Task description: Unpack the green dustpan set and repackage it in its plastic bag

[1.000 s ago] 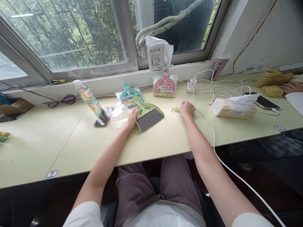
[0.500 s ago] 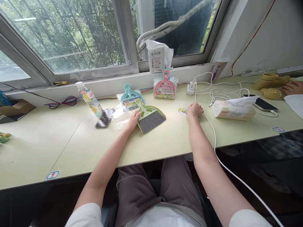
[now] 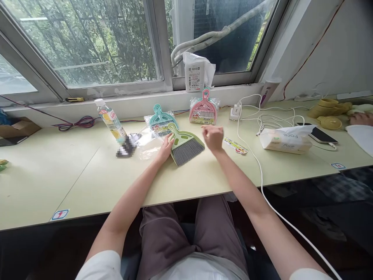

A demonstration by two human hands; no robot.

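Observation:
My left hand (image 3: 166,148) is closed on the left edge of a green dustpan (image 3: 181,137), near the handle. A small brush (image 3: 189,151) with grey bristles is nested in this dustpan. My right hand (image 3: 214,137) hovers just right of the dustpan, fingers curled in, with nothing visible in them. A printed card label (image 3: 236,145) lies flat on the table beside the right wrist. Behind the dustpan is a wrapped teal dustpan set (image 3: 159,118); a wrapped pink dustpan set (image 3: 203,109) leans upright against the sill wall. Clear plastic wrapping (image 3: 148,147) lies left of my left hand.
A drink bottle (image 3: 112,121) stands at the left. To the right are a tissue pack (image 3: 285,140), a white charger (image 3: 234,112), tangled white cables and a phone (image 3: 322,135). One cable crosses the table's front edge. Another person's hand (image 3: 361,118) is at far right, near yellow objects.
My right hand has lifted off the card label and moved left toward the dustpan, uncovering the label. My left hand stays on the dustpan.

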